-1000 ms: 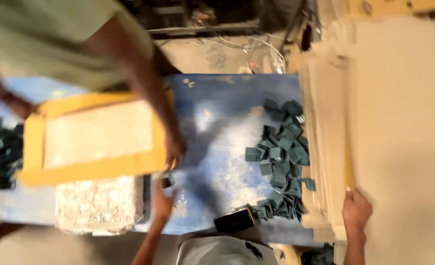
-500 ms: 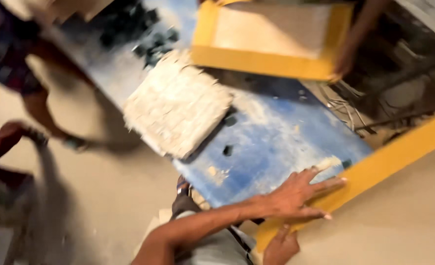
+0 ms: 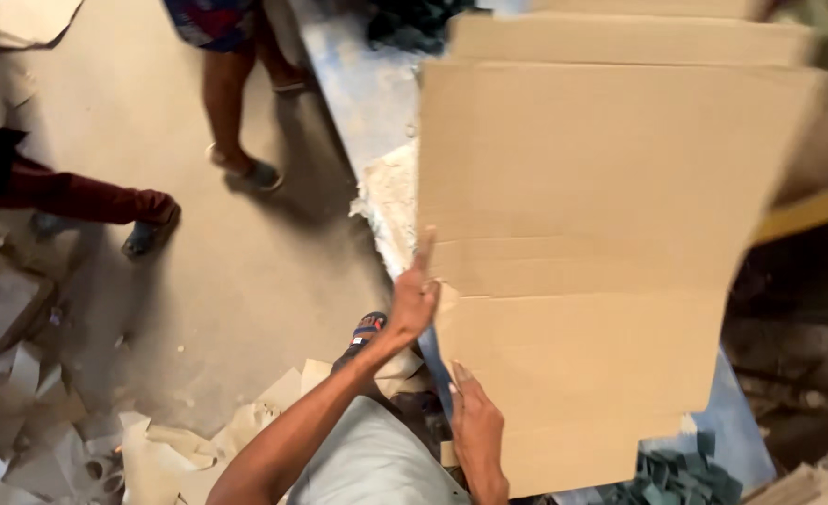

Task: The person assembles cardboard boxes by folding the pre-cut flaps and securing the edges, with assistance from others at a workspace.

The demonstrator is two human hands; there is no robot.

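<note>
I'm holding a big flat cardboard sheet (image 3: 601, 262) over the blue counter (image 3: 362, 93). My left hand (image 3: 414, 297) is pressed against the sheet's left edge, fingers curled on it with the index finger pointing up along it. My right hand (image 3: 475, 430) grips the same edge lower down, near the bottom corner, fingers wrapped behind the sheet. Both are closed on the cardboard.

The sheet is lifted and tilted, covering most of the counter. Another cardboard piece (image 3: 619, 37) shows just above its top edge; can't tell if they touch. Below the sheet's bottom right corner lies a pile of small dark green pieces (image 3: 676, 477) on the counter. A pale crumbly patch (image 3: 390, 201) sits just left of the sheet.

Progress, as I judge it: sheet picked up and in hand, not yet laid flat anywhere; green pieces untouched.

Left of the sheet, on the floor (image 3: 236, 281), stand another person's legs (image 3: 231, 103) in sandals, with paper scraps (image 3: 49, 411) lower left.
</note>
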